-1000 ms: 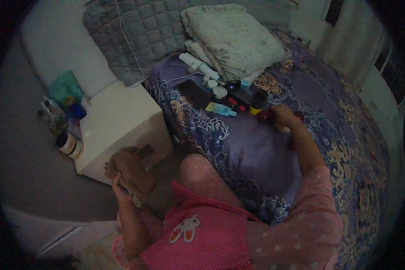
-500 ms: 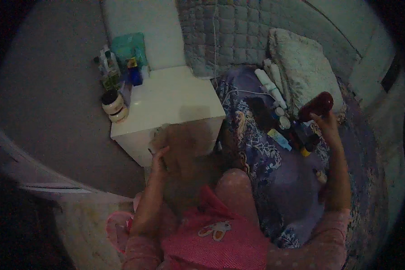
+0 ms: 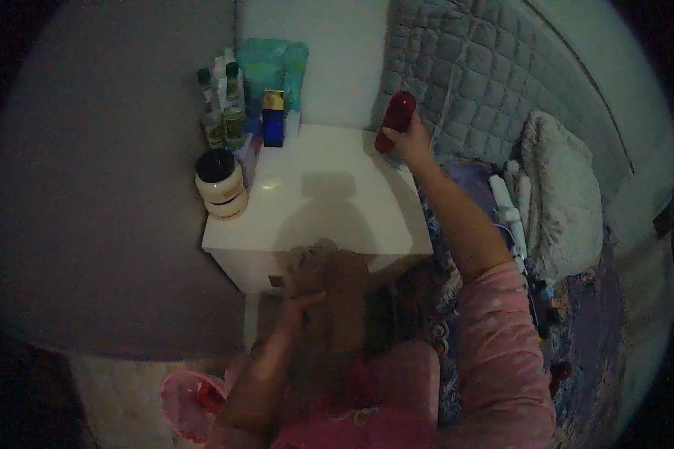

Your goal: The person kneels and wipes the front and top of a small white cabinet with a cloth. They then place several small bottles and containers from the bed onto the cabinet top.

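Observation:
My right hand (image 3: 413,144) grips a dark red bottle (image 3: 399,112) with a rounded end. It holds the bottle tilted near the far right corner of a white cabinet (image 3: 329,153); I cannot tell whether the bottle touches the top. In the shadow before the cabinet's front is my left hand (image 3: 301,305), dim, its fingers stretched out and no object visible in them. Along the cabinet's left side stand a cream jar (image 3: 225,196) with a black lid, green-capped clear bottles (image 3: 233,120) and a blue bottle with a gold cap (image 3: 274,123).
Behind the bottles leans a teal package (image 3: 273,63). A grey quilted panel (image 3: 472,75) rises at the back right. On the patterned bed lie a folded pale blanket (image 3: 569,202) and white tube-like items (image 3: 505,202). A pink basket (image 3: 187,404) is on the floor at lower left.
My right hand has carried the red bottle left, from over the bed to the cabinet's far right corner. The view has turned left. My left hand stays before the cabinet.

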{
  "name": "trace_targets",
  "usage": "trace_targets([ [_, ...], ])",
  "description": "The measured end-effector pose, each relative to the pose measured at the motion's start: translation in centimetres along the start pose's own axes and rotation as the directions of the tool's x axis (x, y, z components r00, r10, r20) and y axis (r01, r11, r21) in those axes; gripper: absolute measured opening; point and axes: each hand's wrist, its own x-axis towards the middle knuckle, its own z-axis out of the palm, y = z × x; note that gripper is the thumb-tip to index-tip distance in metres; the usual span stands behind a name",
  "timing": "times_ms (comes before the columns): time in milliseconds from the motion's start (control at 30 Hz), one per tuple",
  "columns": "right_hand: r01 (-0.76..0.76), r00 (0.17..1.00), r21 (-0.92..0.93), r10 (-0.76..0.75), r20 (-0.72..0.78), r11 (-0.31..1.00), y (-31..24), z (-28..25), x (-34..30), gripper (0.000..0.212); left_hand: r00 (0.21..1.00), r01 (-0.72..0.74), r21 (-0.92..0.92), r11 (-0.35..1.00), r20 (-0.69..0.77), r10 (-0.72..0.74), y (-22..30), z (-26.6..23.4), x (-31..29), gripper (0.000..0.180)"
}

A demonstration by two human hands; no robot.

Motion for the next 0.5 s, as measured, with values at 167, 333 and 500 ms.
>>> trace_targets([
  [167,-0.029,0.999,-0.155,0.027,-0.019,0.987,5.0,5.3,5.4,0.054,0.996,0.082,-0.025,0.996,0.030,-0.082,0.4,-0.3,1.0,0.057],
  [333,-0.026,0.992,-0.263,-0.008,-0.128,0.965,11.5,8.3,9.6,0.057,0.989,0.144,-0.003,0.990,0.043,-0.143,-0.1,-0.3,1.8,0.056],
  [500,-0.029,0.997,-0.371,0.056,0.061,0.928,17.9,8.8,13.7,0.071,0.982,0.181,0.002,0.984,0.053,-0.180,-0.8,-0.4,1.8,0.055],
])
